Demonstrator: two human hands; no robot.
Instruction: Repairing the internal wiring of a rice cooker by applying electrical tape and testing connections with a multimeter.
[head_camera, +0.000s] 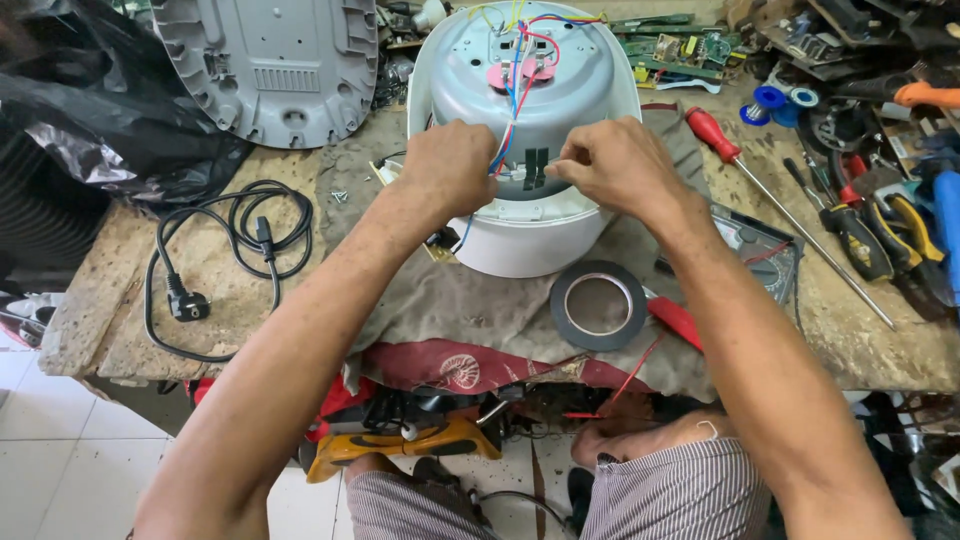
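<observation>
Lying nearest on the grey cloth (470, 300) is a roll of black tape (598, 305), and just beyond it both hands, left hand (447, 167) and right hand (612, 165), pinch coloured wires (512, 95) at the near edge of the overturned white cooker (520, 90) between them.

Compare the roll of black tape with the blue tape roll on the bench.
The black tape roll is larger, lies flat on the grey cloth near the person's right forearm, and shows a wide open core. The blue tape roll is smaller and sits far back among the tools, beyond the red-handled screwdriver. Both are ring-shaped, and neither hand touches them.
</observation>
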